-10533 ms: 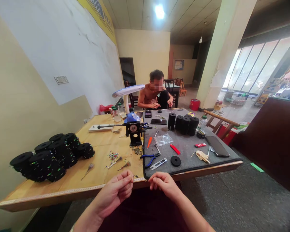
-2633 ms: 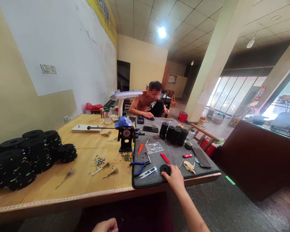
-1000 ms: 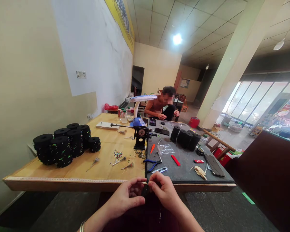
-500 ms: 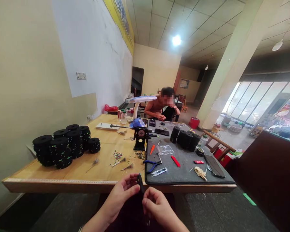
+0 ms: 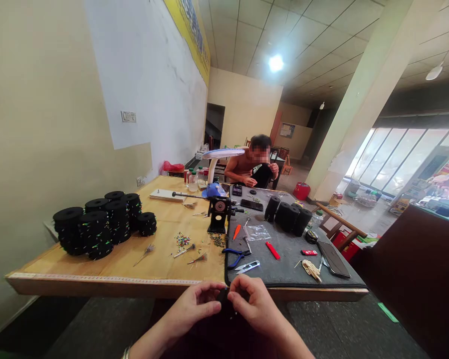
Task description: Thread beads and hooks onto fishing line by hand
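In front of the table's near edge, my left hand grips a small black foam spool, seen nearly edge-on and partly covered by fingers. My right hand is closed in a pinch right beside the spool's top. What lies between its fingertips is too small to make out. A few pale specks show on the dark area below the hands. Nearest on the table are thread snips and blue-handled pliers.
Stacked black spools with coloured bits stand left; more black spools stand right on the grey mat. A black winding device, coloured beads, a red cutter and a lamp lie between. A person sits across.
My right hand has risen from the spool's lower side to its top, close to my left fingertips. The spool has shifted slightly down and right with my left hand.
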{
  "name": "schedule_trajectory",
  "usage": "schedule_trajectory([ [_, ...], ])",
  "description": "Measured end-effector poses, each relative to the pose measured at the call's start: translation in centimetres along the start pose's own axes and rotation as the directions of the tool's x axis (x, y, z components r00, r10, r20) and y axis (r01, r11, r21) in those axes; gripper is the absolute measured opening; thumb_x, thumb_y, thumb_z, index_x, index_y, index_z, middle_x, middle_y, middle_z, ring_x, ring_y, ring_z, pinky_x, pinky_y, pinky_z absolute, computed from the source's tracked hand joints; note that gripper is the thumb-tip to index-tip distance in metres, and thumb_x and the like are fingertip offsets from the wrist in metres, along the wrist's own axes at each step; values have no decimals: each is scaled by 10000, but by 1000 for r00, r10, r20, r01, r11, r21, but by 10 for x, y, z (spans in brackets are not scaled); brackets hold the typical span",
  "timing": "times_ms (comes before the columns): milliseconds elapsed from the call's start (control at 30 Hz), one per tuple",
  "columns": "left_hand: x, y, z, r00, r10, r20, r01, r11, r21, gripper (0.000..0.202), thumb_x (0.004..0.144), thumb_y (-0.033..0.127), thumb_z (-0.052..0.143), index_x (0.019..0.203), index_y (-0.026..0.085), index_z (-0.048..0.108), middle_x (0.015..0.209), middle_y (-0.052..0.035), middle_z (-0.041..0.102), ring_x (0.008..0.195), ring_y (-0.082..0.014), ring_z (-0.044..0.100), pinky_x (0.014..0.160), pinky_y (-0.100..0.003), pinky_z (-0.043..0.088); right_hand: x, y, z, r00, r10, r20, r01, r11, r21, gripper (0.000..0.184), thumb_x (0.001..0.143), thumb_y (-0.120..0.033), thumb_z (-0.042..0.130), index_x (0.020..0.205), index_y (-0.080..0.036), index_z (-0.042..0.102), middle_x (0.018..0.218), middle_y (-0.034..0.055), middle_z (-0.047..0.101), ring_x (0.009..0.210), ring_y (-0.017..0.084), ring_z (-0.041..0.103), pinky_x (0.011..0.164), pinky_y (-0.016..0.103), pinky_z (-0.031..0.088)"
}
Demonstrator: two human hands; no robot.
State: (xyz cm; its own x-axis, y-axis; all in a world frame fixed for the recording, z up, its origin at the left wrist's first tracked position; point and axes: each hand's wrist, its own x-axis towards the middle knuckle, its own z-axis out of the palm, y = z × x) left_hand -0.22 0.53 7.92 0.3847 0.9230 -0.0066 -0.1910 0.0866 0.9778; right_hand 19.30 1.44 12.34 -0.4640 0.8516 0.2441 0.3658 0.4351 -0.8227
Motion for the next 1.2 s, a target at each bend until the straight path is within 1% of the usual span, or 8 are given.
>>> schedule_trajectory([
  [133,-9,10,7,997,-55,59,58,996,-62,482,620,308,780,1076,215,657,1007,-58,674,997,-244,564,864,-343,399,11,16,-2,997,41,68,-52,985,167,214,824,-349,581,704,-179,530,612,-43,473,569,102,410,545,214,326],
  [267,-15,16,11,991,-74,115,99,967,-234,381,621,269,760,980,205,646,945,-37,642,908,-198,568,750,-274,411,9,31,9,979,128,161,-188,875,447,364,760,-513,636,711,-180,498,576,-59,435,518,85,363,501,199,286],
  [433,-15,16,13,982,-106,157,167,878,-449,308,626,222,725,913,187,619,842,-16,620,770,-158,576,688,-252,404,-3,37,22,973,168,159,-230,764,602,400,738,-548,650,840,-174,550,580,-75,399,506,75,302,495,189,246],
  [600,-13,11,14,988,-105,115,148,859,-490,268,598,160,661,862,177,619,840,-24,637,785,-165,572,706,-258,404,-8,38,27,994,108,29,-110,890,442,382,725,-504,675,868,-154,621,658,-37,487,617,113,398,607,221,330],
  [700,-12,9,13,988,-130,84,153,891,-428,279,597,141,634,872,182,619,822,-15,641,770,-163,568,689,-256,403,-7,39,27,989,149,-13,-137,936,324,306,733,-436,671,829,-149,633,598,-54,441,574,104,359,556,215,302],
  [833,-10,8,11,997,-29,-70,24,997,-75,173,667,192,691,831,183,633,849,-21,654,837,-189,568,772,-282,412,-7,39,28,988,151,-43,-143,978,154,156,737,-296,655,796,-153,634,545,-77,376,523,86,302,490,208,231],
  [967,-7,5,10,959,141,-245,-85,970,227,162,662,280,745,755,185,653,786,-25,664,826,-217,572,805,-302,415,-8,34,29,992,116,-58,-112,992,64,97,742,-231,626,805,-159,644,542,-77,389,523,86,314,494,208,241],
  [1200,-5,-2,13,931,78,-357,-78,997,16,278,641,393,771,768,188,632,736,13,624,750,-175,569,714,-270,464,-8,32,32,994,76,-81,-60,981,184,182,801,-298,589,909,-165,651,655,-19,574,598,123,445,572,220,349],
])
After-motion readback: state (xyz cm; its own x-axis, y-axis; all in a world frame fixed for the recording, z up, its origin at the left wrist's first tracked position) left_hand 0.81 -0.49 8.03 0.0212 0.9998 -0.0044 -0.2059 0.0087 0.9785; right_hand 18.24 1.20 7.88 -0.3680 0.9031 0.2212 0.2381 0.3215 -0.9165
